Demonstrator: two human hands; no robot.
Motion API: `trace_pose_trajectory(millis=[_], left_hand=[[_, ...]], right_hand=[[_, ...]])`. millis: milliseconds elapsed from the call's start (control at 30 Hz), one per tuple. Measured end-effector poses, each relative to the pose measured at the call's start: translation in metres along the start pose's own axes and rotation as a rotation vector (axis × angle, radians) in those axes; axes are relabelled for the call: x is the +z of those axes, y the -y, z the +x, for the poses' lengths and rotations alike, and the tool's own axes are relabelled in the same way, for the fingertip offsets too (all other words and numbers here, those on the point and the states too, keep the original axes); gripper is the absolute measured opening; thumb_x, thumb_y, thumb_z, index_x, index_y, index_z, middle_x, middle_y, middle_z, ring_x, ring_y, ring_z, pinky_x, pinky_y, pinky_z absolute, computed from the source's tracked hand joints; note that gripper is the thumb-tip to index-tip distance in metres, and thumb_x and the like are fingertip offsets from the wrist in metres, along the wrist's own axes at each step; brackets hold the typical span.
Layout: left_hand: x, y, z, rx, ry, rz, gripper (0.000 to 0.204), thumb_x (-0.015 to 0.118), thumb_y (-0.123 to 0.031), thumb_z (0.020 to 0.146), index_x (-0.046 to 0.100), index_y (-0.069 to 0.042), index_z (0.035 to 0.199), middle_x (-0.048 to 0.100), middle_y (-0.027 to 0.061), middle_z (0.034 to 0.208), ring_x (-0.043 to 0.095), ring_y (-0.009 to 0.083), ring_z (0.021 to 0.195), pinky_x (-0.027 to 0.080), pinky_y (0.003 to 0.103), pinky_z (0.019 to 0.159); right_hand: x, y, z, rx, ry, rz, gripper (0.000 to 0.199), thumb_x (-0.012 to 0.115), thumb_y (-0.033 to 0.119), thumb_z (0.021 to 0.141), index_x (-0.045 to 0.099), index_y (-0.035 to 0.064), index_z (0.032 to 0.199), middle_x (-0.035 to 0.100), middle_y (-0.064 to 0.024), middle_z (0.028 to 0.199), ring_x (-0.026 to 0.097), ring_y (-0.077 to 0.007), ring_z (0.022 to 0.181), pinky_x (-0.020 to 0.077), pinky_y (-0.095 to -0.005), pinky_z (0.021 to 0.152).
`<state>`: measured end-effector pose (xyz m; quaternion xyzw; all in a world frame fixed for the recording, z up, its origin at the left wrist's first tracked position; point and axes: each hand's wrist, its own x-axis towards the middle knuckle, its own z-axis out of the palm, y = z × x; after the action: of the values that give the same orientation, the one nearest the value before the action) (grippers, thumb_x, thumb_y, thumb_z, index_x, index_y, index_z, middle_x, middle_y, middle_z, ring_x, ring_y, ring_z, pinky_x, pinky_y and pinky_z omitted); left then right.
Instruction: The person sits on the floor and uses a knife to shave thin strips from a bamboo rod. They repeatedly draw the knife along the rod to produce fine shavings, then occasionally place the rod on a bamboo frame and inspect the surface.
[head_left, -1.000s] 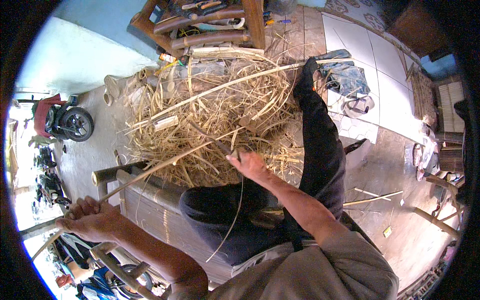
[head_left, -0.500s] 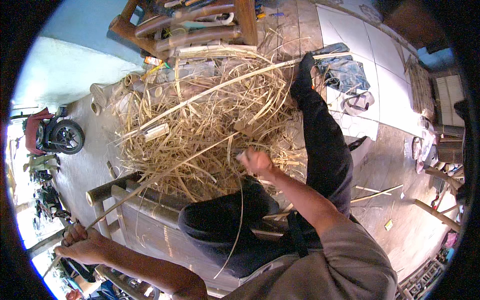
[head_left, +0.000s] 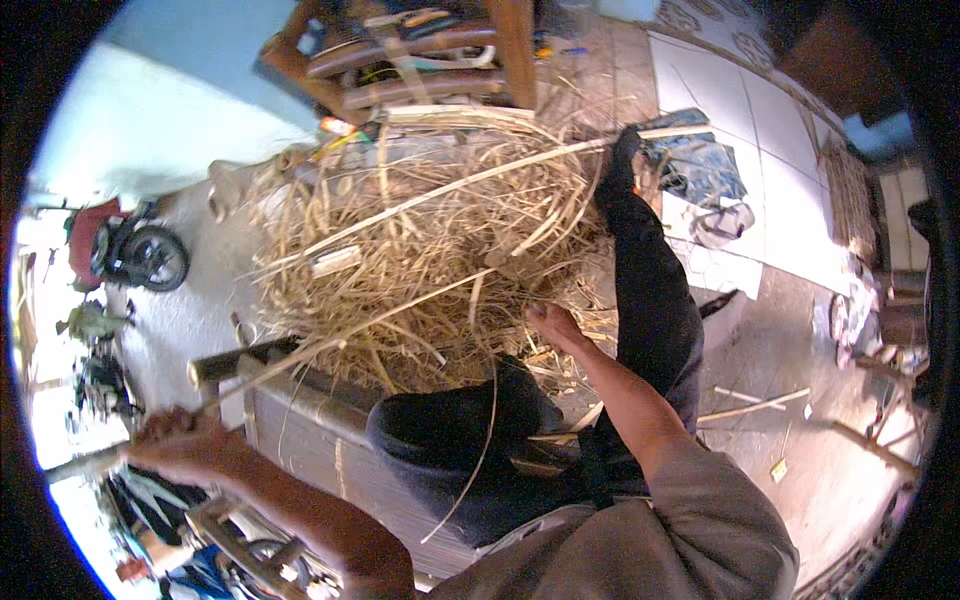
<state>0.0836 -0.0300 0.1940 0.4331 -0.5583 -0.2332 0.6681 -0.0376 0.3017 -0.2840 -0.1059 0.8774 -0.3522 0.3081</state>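
Floor (head_left: 215, 310) is littered with curly straw-coloured shavings (head_left: 430, 225) in the head view. 1 long, thin, pale tan strip (head_left: 345, 340) slants up across them, left hand (head_left: 190, 445) wrapped around it. Right hand (head_left: 557, 327) is curled nearby; too blurry, can't tell what it's gripping.

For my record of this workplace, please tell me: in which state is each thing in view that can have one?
Left hand: closed around the long strip
Long strip: gripped, slanting out over the shavings
Right hand: fingers curled; too blurred to tell what it holds
Shavings: loose, tangled, heaped
Blue cloth: crumpled on white tiles
Motorcycle: standing upright
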Motion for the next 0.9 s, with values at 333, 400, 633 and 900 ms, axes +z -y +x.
trace_pose_trajectory(millis=[333,400,633,900], left_hand=[[-0.001,-0.089,-0.065,-0.02,0.452,-0.57,0.044,0.048,-0.045,0.1,0.044,-0.01,0.074,0.044,0.0031,0.066,0.041,0.0109,0.058,0.038,0.028,0.054],[0.0,-0.103,-0.088,0.062,0.368,-0.588,0.045,0.045,-0.044,0.101,0.042,-0.01,0.071,0.044,0.0042,0.067,0.042,0.0133,0.06,0.041,0.031,0.059],[-0.019,-0.131,-0.137,0.3,0.229,-0.222,0.057,0.038,-0.052,0.103,0.056,-0.003,0.081,0.055,0.0081,0.078,0.046,0.017,0.071,0.043,0.034,0.069],[-0.019,-0.125,-0.136,0.264,0.249,-0.469,0.05,0.045,-0.054,0.1,0.042,-0.01,0.075,0.042,0.0022,0.068,0.038,0.0136,0.065,0.038,0.031,0.066]], right_hand=[[-0.105,0.189,-0.18,-0.321,-0.082,0.224,0.046,0.054,0.044,0.097,0.057,0.0001,0.111,0.066,-0.023,0.076,0.068,-0.0409,0.069,0.0539,-0.0499,0.06],[-0.137,0.232,-0.215,-0.449,-0.06,0.329,0.047,0.055,0.043,0.097,0.056,-0.0012,0.11,0.064,-0.0232,0.072,0.068,-0.0394,0.065,0.0525,-0.0478,0.057],[-0.155,0.295,-0.268,-0.707,-0.029,0.417,0.047,0.061,0.042,0.092,0.054,-0.0018,0.109,0.063,-0.0264,0.07,0.064,-0.0463,0.064,0.0518,-0.0539,0.059],[-0.121,0.215,-0.215,-0.348,-0.041,0.226,0.038,0.053,0.036,0.098,0.062,-0.0009,0.101,0.065,-0.0278,0.084,0.068,-0.0395,0.074,0.0548,-0.0478,0.06]])
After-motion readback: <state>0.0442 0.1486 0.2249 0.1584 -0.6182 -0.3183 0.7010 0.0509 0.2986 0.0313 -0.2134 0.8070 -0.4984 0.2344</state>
